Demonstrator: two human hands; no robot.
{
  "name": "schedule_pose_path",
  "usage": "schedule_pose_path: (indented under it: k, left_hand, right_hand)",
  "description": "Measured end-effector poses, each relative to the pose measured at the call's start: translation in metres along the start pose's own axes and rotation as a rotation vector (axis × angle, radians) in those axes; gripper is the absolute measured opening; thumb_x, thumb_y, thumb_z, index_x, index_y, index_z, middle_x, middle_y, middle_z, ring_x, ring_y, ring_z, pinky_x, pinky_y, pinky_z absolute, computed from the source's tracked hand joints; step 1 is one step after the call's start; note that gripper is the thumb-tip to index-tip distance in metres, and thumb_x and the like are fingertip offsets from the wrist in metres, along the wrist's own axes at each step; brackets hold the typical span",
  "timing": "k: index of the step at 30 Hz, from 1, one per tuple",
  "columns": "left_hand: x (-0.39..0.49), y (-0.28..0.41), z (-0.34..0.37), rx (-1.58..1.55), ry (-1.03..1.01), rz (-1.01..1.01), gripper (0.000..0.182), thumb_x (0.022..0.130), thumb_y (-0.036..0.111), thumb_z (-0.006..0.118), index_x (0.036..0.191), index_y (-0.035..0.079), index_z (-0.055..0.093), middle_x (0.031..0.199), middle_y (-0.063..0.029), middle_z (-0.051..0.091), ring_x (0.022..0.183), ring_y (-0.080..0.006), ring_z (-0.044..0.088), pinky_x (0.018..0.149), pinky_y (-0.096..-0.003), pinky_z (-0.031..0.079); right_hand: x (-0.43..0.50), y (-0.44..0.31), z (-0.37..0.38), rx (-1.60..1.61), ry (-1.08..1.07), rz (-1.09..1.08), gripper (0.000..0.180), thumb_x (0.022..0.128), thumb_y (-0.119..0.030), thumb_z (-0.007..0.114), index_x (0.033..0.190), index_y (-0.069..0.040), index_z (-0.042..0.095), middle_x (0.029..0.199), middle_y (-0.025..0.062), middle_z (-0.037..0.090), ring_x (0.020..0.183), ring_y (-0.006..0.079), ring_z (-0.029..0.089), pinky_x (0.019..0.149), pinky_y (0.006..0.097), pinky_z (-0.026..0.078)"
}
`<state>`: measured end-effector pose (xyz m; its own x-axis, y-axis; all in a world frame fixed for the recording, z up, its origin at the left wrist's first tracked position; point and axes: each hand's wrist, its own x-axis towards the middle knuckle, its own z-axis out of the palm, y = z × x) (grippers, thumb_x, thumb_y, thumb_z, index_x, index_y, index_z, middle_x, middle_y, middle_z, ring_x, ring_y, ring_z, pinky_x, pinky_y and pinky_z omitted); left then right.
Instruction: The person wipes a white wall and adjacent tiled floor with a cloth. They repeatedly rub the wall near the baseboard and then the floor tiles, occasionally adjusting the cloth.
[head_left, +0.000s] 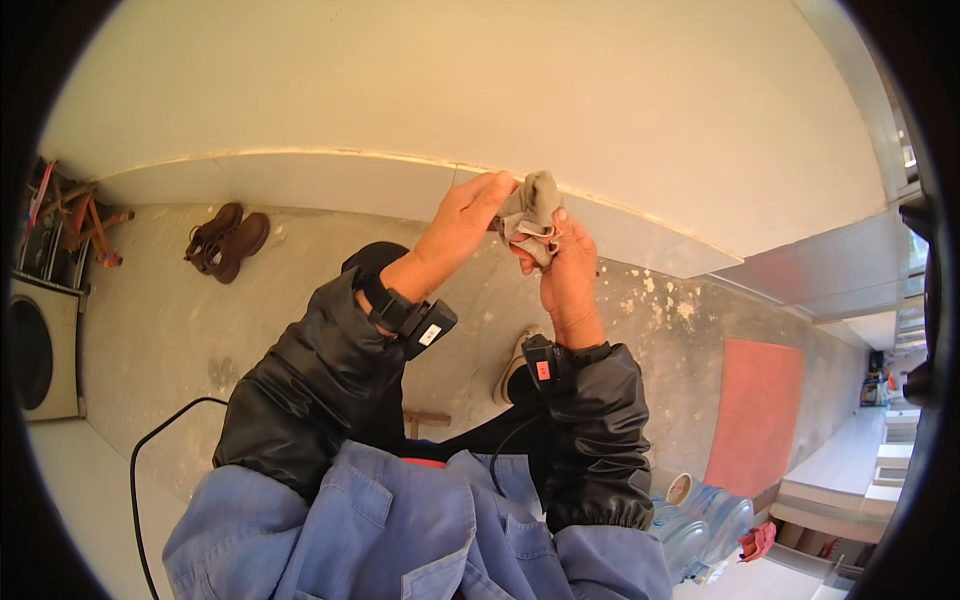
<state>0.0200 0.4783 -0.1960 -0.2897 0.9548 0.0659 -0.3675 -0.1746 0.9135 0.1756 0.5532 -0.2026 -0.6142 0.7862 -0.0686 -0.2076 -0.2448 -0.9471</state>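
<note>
My left hand (461, 217) and my right hand (568, 266) meet in front of me around a crumpled grey-beige cloth (531, 210). The cloth is bunched up, and a pinkish patch shows among its lower folds. On its right edge lies my right thumb, with some fingertips showing below. My left hand grips the cloth from the left, its fingers mostly hidden behind it. Both hands are raised above the concrete floor (315, 315), close to the pale wall (480, 82) and its grey skirting (337, 176).
Brown shoes (227, 241) lie on the floor to the left, near a wooden folding stool (94, 221) and a speaker-like box (45, 349). A red mat (757, 412) and large clear water bottles (701, 521) are at the right. Below me shows a wooden stool part (427, 418).
</note>
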Motion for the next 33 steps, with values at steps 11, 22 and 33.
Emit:
schedule_pose_path:
  k: [11,22,33]
  left_hand:
    - [0.012,-0.025,-0.014,0.227,0.149,-0.037,0.023,0.097,0.018,0.063,0.115,0.003,0.065,0.104,-0.0011,0.067,0.09,-0.0092,0.06,0.077,-0.0264,0.048]
    - [0.005,-0.026,0.004,0.177,-0.02,-0.042,0.033,0.097,0.01,0.063,0.128,0.0,0.057,0.119,-0.0053,0.066,0.108,-0.0142,0.063,0.094,-0.0295,0.05]
    - [0.0,-0.017,0.025,0.154,-0.158,-0.203,0.035,0.093,0.005,0.063,0.126,0.0,0.058,0.114,-0.0074,0.068,0.1,-0.0149,0.068,0.087,-0.0295,0.055]
  right_hand:
    - [0.0,0.019,-0.026,-0.351,-0.124,-0.293,0.056,0.097,-0.03,0.065,0.146,-0.007,0.049,0.106,0.0025,0.064,0.092,0.0104,0.058,0.077,0.0286,0.051]
    - [0.001,0.015,-0.025,-0.089,-0.007,-0.201,0.024,0.089,-0.019,0.073,0.105,-0.002,0.067,0.091,0.0009,0.068,0.083,0.0076,0.059,0.074,0.0269,0.051]
    - [0.004,0.021,-0.027,0.274,0.008,-0.122,0.023,0.094,-0.013,0.071,0.115,-0.003,0.067,0.093,0.0001,0.069,0.082,0.0094,0.064,0.077,0.0272,0.055]
